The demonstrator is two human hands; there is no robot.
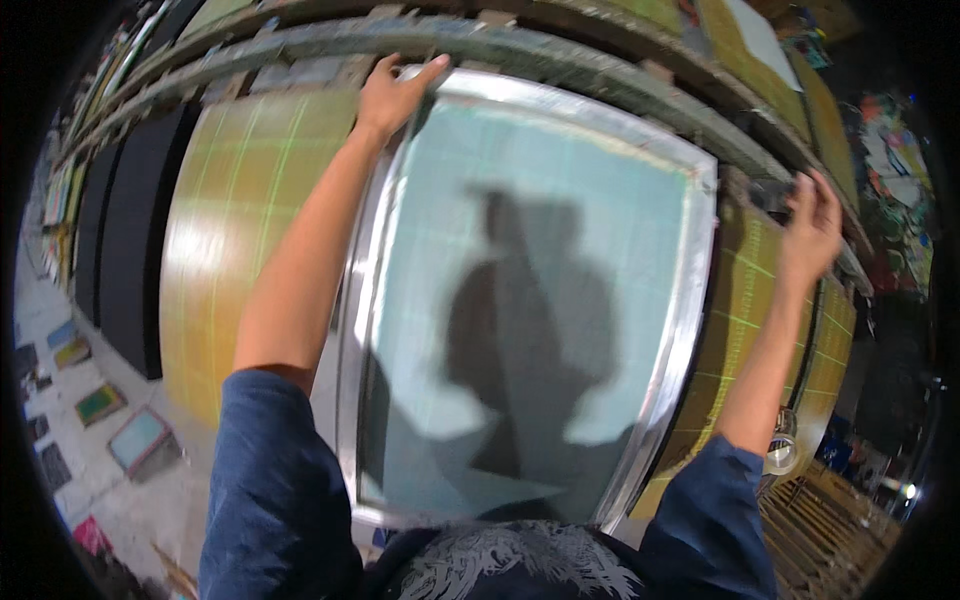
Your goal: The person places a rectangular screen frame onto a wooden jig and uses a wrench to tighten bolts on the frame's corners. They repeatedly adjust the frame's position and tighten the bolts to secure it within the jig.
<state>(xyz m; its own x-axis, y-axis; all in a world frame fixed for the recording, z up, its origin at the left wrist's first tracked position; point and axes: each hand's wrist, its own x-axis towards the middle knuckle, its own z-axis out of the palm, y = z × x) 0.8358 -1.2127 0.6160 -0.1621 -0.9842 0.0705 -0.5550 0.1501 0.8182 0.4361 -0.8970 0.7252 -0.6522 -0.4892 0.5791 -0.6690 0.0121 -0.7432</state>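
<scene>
A large screen-printing frame (678, 375), with a silvery metal border and pale blue-green mesh, lies in front of me on a printing table. A dark shadow falls across its mesh. My left hand (393, 98) is at the frame's far left corner, fingers spread against the corner and the rail (560, 62) behind it. My right hand (812, 228) is beyond the frame's right edge, apart from it, by the rail. Its fingers are raised and slightly bent, with nothing visible in them. A small greyish piece (768, 195) sits on the rail beside this hand.
Yellowish boards with green lines flank the frame, one on the left (235, 235) and one on the right (738, 285). Black panels (130, 240) stand farther left. A roll of tape (782, 453) is by my right elbow. Small frames (138, 440) lie on the floor at left; wooden slats (830, 525) are at lower right.
</scene>
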